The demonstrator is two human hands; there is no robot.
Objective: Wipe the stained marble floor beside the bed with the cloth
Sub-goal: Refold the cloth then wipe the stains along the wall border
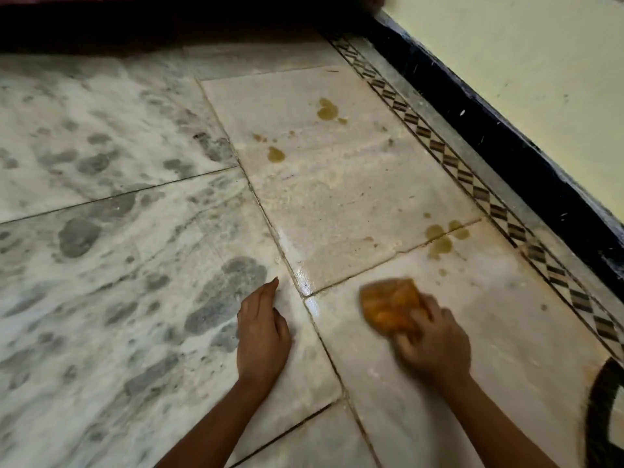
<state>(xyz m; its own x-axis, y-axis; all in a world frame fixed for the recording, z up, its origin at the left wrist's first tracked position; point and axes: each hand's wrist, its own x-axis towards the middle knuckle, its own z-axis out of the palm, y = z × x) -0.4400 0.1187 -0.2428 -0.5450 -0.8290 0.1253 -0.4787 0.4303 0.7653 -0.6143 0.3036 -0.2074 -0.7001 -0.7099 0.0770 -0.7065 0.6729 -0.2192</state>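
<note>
My right hand point(434, 342) presses a bunched orange cloth point(388, 304) flat on the pale marble floor point(337, 197); both are motion-blurred. My left hand point(261, 327) rests on the floor to the cloth's left, fingers together, holding nothing. Yellow-brown stains lie farther out: a group point(442, 239) beyond the cloth by a tile joint, a spot point(276, 154) in the middle, and a larger blot point(327, 110) far off. A wet glossy patch point(305, 282) shines at the tile joint between my hands.
The dark underside of the bed point(152, 25) runs along the top edge. A patterned inlay strip point(472, 184) and a black skirting point(526, 143) below a pale yellow wall point(540, 55) run diagonally on the right. A dark curved object point(601, 410) sits at lower right.
</note>
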